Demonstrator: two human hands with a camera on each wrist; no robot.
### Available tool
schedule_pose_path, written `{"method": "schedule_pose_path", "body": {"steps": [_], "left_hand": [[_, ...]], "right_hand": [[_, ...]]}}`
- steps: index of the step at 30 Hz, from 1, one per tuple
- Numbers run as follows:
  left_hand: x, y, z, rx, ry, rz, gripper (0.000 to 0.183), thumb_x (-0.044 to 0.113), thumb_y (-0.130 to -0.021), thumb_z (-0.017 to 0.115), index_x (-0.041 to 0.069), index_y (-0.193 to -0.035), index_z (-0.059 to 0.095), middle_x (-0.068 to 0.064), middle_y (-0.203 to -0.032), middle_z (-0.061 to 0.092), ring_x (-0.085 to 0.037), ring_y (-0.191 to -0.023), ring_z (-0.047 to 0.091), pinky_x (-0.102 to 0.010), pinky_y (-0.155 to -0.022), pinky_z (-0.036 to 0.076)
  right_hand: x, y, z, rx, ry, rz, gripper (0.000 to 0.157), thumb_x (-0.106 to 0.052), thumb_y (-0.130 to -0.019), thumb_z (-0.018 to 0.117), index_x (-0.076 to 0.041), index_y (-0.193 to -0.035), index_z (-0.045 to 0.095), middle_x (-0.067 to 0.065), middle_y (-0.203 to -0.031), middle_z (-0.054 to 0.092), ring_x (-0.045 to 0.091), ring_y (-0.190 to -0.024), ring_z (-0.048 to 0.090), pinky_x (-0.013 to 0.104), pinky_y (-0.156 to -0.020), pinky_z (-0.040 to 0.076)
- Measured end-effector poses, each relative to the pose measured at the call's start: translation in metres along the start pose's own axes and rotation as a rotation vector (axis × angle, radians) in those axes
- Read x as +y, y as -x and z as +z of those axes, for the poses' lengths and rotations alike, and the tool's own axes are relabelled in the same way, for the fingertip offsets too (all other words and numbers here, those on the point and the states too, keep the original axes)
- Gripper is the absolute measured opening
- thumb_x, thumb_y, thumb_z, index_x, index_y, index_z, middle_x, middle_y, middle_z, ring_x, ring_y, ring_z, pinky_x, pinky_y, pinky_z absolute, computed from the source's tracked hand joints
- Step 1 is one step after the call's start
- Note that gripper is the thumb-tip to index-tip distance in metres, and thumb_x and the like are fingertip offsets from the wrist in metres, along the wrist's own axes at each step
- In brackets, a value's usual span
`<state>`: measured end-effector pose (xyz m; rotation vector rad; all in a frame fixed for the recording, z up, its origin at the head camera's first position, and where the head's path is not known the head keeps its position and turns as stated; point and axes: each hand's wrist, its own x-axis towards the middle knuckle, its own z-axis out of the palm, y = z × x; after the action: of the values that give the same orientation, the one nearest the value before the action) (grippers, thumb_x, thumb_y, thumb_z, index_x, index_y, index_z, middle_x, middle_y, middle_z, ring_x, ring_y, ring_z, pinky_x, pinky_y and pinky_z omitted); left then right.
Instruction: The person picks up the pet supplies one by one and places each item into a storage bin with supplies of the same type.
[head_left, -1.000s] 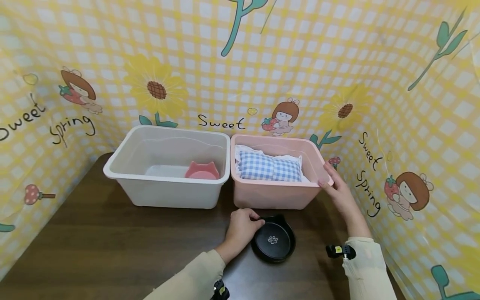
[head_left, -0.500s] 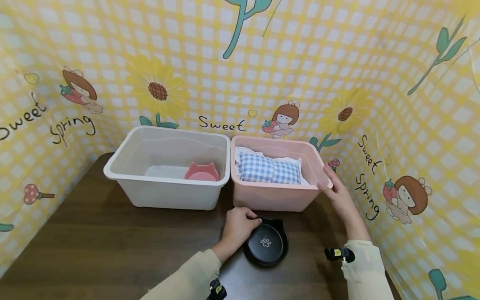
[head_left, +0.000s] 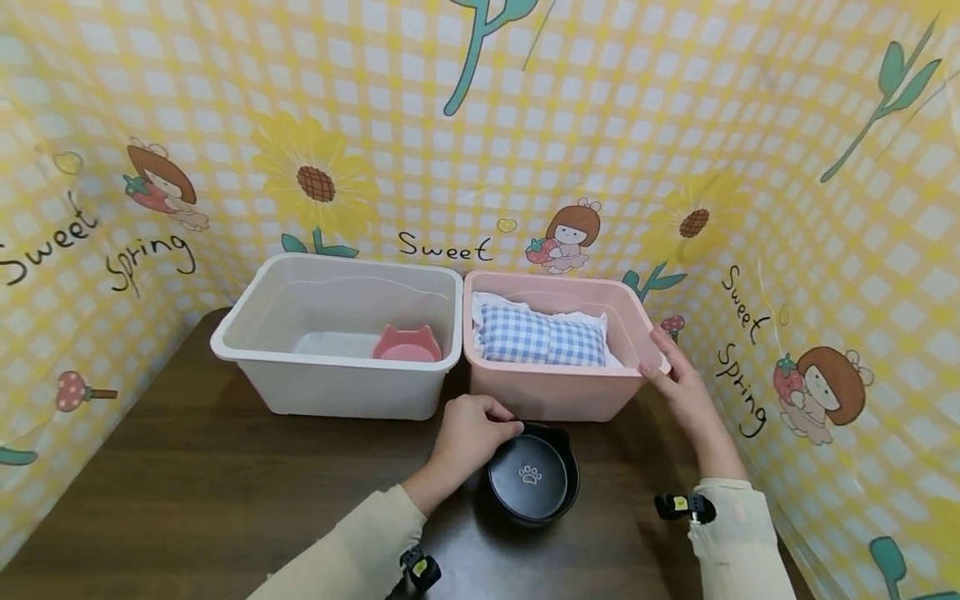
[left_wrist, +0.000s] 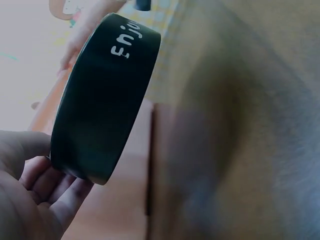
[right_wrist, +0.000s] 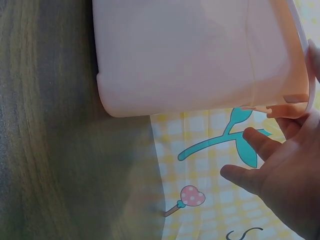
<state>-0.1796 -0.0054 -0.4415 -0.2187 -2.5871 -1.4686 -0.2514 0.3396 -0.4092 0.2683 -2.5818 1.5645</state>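
Note:
My left hand (head_left: pixel 465 437) pinches the far rim of a round black pet bowl (head_left: pixel 528 496) with cat ears and a white paw print inside. The bowl is tilted, its shadow on the table beneath it, in front of a pink bin (head_left: pixel 551 393). White lettering shows on the bowl's side in the left wrist view, with the thumb on one face and fingers behind. My right hand (head_left: pixel 684 396) holds the pink bin's rim at its right front corner. In the right wrist view, some of its fingers (right_wrist: pixel 250 180) stretch out below the rim. Inside that bin lies a blue-checked pillow (head_left: pixel 536 335) with white frills.
Left of the pink bin, right beside it, stands a light grey bin (head_left: pixel 345 389) holding a pink cat-eared bowl (head_left: pixel 407 343). Both stand on a dark wooden table (head_left: pixel 225 483). A yellow checked cloth (head_left: pixel 450 167) rises behind and at both sides.
My left hand has drawn the black bowl slightly left, then raised and tilted it. My right hand stays on the pink bin's corner.

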Motion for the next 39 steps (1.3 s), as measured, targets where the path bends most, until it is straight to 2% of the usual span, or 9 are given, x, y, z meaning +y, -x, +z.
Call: {"method": "schedule_pose_path", "body": {"steps": [10,17,19,21,24,26,28,29,39], "left_hand": [[0.036,-0.002,-0.038,-0.037,0.015,0.038,0.013,0.033,-0.073,0.083,0.03,-0.068,0.072,0.018,-0.064,0.065,-0.004,-0.063,0.06,-0.025,-0.055,0.05],[0.067,-0.004,-0.082,-0.032,0.01,0.04,0.013,0.034,-0.072,0.085,0.031,-0.069,0.072,0.015,-0.068,0.066,-0.008,-0.069,0.06,-0.028,-0.059,0.051],[0.075,-0.005,-0.093,-0.014,0.002,0.062,0.013,0.034,-0.071,0.085,0.031,-0.07,0.072,0.016,-0.068,0.066,-0.007,-0.069,0.06,-0.029,-0.061,0.052],[0.082,-0.005,-0.103,0.003,-0.009,0.1,0.012,0.034,-0.071,0.085,0.031,-0.071,0.073,0.017,-0.068,0.066,-0.006,-0.071,0.06,-0.029,-0.078,0.051],[0.09,-0.005,-0.117,0.006,0.001,0.139,0.012,0.033,-0.071,0.085,0.031,-0.073,0.074,0.017,-0.069,0.067,-0.005,-0.074,0.06,-0.03,-0.081,0.051],[0.093,-0.005,-0.125,0.0,0.004,0.154,0.012,0.033,-0.071,0.086,0.031,-0.074,0.074,0.017,-0.07,0.067,-0.006,-0.075,0.061,-0.029,-0.08,0.052],[0.094,-0.006,-0.133,-0.013,0.023,0.164,0.012,0.031,-0.071,0.086,0.03,-0.074,0.075,0.015,-0.071,0.068,-0.007,-0.073,0.062,-0.028,-0.063,0.054],[0.095,-0.007,-0.137,-0.018,0.031,0.175,0.011,0.031,-0.071,0.086,0.029,-0.074,0.075,0.014,-0.072,0.068,-0.007,-0.071,0.063,-0.028,-0.062,0.054],[0.09,-0.014,-0.181,-0.037,0.009,0.335,0.008,0.03,-0.076,0.082,0.029,-0.079,0.075,0.014,-0.076,0.07,-0.005,-0.07,0.066,-0.026,-0.061,0.056]], "right_hand": [[-0.036,0.01,0.001,-0.024,-0.009,-0.014,0.064,-0.022,-0.097,0.058,-0.004,-0.15,0.028,0.011,-0.161,0.015,0.032,-0.148,0.008,0.057,-0.115,0.015],[-0.042,0.013,-0.001,-0.014,0.018,-0.03,0.062,-0.023,-0.098,0.057,-0.005,-0.15,0.029,0.011,-0.16,0.017,0.03,-0.148,0.011,0.008,-0.101,0.027],[-0.042,0.014,-0.003,-0.006,0.013,-0.015,0.062,-0.023,-0.098,0.057,-0.005,-0.15,0.029,0.011,-0.161,0.017,0.03,-0.148,0.01,0.015,-0.108,0.027],[-0.043,0.015,-0.004,0.003,0.009,0.001,0.062,-0.022,-0.097,0.057,-0.005,-0.15,0.029,0.01,-0.161,0.016,0.03,-0.148,0.01,0.031,-0.116,0.024],[-0.044,0.014,-0.006,0.006,0.005,0.018,0.063,-0.023,-0.097,0.057,-0.005,-0.15,0.029,0.009,-0.161,0.015,0.031,-0.148,0.009,0.056,-0.115,0.017],[-0.045,0.014,-0.005,-0.003,0.007,0.017,0.064,-0.023,-0.097,0.057,-0.004,-0.15,0.028,0.01,-0.161,0.014,0.032,-0.148,0.009,0.059,-0.113,0.016],[-0.044,0.013,-0.003,-0.009,0.017,0.018,0.064,-0.025,-0.097,0.057,-0.004,-0.151,0.027,0.01,-0.161,0.014,0.033,-0.148,0.01,0.057,-0.114,0.017],[-0.044,0.013,-0.002,-0.01,0.02,0.017,0.064,-0.025,-0.097,0.057,-0.004,-0.151,0.027,0.011,-0.161,0.015,0.034,-0.147,0.011,0.049,-0.116,0.02],[-0.01,0.002,0.0,-0.001,0.041,0.043,0.064,-0.029,-0.097,0.057,-0.016,-0.152,0.028,0.001,-0.162,0.014,0.029,-0.148,0.014,0.05,-0.115,0.021]]}}
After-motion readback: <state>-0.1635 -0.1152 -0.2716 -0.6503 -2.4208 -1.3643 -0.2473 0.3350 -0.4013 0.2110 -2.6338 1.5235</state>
